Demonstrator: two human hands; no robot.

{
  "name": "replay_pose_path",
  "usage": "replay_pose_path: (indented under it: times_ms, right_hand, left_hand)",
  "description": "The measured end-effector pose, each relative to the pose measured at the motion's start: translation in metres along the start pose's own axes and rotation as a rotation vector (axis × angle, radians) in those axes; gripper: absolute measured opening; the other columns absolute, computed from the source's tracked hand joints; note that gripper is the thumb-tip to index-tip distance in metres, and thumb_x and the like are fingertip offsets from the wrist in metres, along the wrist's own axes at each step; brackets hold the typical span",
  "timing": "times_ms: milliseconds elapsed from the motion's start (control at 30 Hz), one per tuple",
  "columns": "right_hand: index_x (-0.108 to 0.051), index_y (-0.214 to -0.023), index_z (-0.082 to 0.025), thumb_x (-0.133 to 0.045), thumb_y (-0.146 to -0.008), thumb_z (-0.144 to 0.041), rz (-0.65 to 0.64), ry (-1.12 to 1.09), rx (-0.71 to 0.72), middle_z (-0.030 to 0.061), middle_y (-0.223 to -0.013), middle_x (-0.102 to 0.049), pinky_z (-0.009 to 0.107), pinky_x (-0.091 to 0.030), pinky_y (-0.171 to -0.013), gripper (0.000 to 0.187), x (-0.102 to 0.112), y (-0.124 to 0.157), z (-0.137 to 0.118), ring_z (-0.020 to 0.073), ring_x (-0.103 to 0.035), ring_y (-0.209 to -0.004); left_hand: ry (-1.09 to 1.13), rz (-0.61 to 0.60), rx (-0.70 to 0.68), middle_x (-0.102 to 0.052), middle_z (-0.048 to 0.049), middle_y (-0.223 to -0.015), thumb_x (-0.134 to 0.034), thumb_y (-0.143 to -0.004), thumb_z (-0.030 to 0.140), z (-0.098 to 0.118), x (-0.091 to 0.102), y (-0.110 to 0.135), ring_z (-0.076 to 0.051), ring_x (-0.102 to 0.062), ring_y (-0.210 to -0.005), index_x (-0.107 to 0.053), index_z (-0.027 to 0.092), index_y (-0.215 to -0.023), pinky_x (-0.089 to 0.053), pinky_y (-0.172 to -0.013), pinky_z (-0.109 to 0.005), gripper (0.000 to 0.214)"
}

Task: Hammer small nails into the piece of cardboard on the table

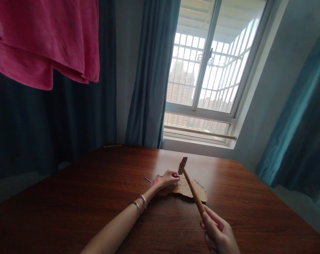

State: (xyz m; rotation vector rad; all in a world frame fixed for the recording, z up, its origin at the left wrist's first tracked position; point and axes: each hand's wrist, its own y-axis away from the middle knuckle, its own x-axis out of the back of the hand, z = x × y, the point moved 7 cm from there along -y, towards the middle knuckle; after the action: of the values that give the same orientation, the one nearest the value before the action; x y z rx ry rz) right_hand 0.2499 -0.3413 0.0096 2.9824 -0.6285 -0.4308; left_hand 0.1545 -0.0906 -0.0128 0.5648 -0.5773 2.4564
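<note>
My right hand is wrapped round the wooden handle of a hammer. The hammer's head is raised just right of my left fingertips. My left hand is closed in a pinch, and whatever is between its fingers is too small to make out. Under that hand lies a flat tan piece, like cardboard or leather, dotted with many small holes or marks and with a wavy near edge. Pink patches show on it, partly covered by the hand. A short thin dark rod lies on the table to its left.
The work rests on a large dark-brown wooden table. A barred window is behind it, with a blue curtain beside the window and another curtain at the right. A pink cloth hangs at upper left.
</note>
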Motion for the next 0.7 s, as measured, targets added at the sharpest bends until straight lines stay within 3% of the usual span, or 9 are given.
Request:
replay_pose_path:
  times_ms: [700]
  right_hand:
    - [-0.057, -0.110, -0.013, -0.070, -0.058, -0.053, -0.008, 0.027, -0.031, -0.0050, -0.051, -0.049, 0.012, -0.016, -0.026, 0.067, 0.0044, -0.0004, 0.0046, -0.0011, -0.026, -0.027]
  left_hand:
    - [0.054, -0.032, -0.018, -0.066, -0.0045, -0.073, -0.061, -0.065, 0.033, -0.0055, -0.0040, -0.0029, -0.016, -0.056, -0.069, -0.069, 0.008, -0.081, -0.039, -0.059, -0.021, 0.031]
